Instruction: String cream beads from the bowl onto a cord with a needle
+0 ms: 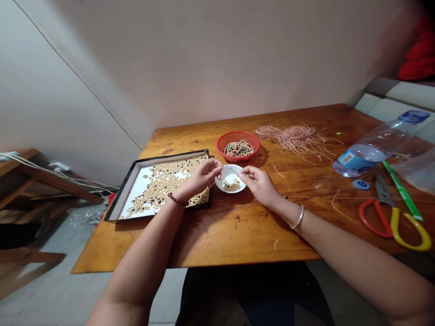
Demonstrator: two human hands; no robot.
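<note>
Centrally, both hands are raised above the counter (238, 231), their fingertips turned toward each other. The left hand (200, 177) and the right hand (258, 184) each pinch one end of a fine needle (233, 170) between thumb and forefinger; neither hand is spread. Whether thread passes through the needle is too fine to tell. The needle's long axis slopes gently down from the left hand to the right hand, directly above a small white dish (242, 185). Nothing stands between needle and dish, which lies between the hands and holds a small heap of beads (231, 184).

The left hand is nearer a black-rimmed tray (170, 156), and its wrist, circled by a dark red bracelet (176, 199), crosses the tray's right edge. Loose tan and dark beads (163, 181) are scattered over the tray's white lining. The right wrist wears a silver bangle (299, 216).

Just behind the dish sits a red basket (238, 133) containing strung beads (238, 148). A tangle of pink cord (292, 138) lies to the basket's right. Toward the counter's far right are a plastic water bottle (374, 145), a green strip (403, 190), and scissors (394, 226) with red and yellow handles.
</note>
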